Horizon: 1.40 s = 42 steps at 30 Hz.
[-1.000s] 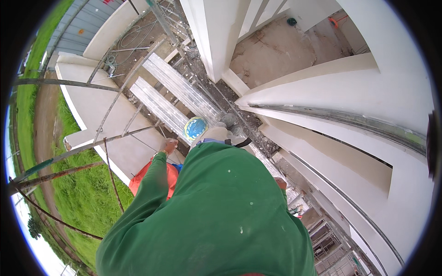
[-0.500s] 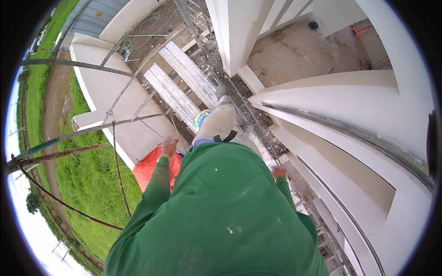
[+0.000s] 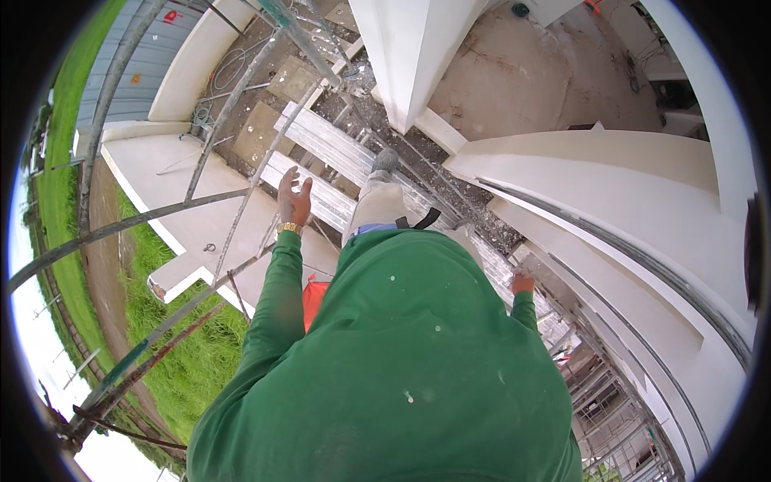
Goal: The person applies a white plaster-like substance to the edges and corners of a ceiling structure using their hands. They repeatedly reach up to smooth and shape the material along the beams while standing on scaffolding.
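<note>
My left hand [image 3: 295, 197] is raised forward at the end of a green sleeve, with a gold-coloured watch at the wrist. Its fingers are spread and hold nothing; in the picture it overlaps the edge of the pale walking planks [image 3: 321, 197], close to the thin scaffold bars. Out to the right, my right hand [image 3: 523, 284] hangs low beside the planks; its fingers are too small and turned away to make out. One booted foot [image 3: 385, 161] is ahead on the planks. Some orange-red cloth [image 3: 315, 299] shows beside my left hip.
Metal scaffold pipes [image 3: 136, 220] cross on the left, above a pale ledge [image 3: 185, 185] and grass [image 3: 177, 353]. A white column [image 3: 405, 56] stands ahead on the right, and a white wall [image 3: 610, 177] with a long metal pipe [image 3: 634, 245] runs along the right side.
My left hand has swung forward and up from near the orange-red cloth, its fingers spreading. My right hand has moved outward. The view has shifted forward along the planks; less cloth shows.
</note>
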{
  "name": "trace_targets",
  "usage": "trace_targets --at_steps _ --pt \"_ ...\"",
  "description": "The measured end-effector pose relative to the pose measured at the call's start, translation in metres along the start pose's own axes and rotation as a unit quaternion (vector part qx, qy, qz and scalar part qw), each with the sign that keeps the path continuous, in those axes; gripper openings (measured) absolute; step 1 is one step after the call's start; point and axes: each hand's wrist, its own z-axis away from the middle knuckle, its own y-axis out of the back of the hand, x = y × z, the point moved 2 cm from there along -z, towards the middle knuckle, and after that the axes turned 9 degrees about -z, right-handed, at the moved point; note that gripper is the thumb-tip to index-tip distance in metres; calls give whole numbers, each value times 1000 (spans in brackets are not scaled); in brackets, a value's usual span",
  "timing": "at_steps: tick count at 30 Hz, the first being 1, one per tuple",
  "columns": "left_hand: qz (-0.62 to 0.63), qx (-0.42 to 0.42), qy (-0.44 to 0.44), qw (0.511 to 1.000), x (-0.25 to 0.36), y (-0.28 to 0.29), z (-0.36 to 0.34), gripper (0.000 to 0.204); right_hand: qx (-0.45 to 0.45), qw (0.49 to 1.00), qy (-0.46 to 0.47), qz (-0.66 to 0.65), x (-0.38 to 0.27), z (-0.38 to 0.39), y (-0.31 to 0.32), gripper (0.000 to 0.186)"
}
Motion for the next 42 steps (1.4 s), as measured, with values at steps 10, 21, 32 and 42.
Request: trace_targets --at_steps 10,21,32,42 --pt "-314 150 -216 912 103 118 -254 82 69 983 46 167 -111 70 -134 15" --pt "-450 -143 -7 882 53 57 -332 82 26 969 -100 224 -92 121 -76 22" --pt "-375 -125 51 917 40 56 -371 63 52 978 22 201 -223 115 -128 37" --pt "-374 -111 29 920 24 54 -377 61 92 975 129 157 -235 110 -143 34"
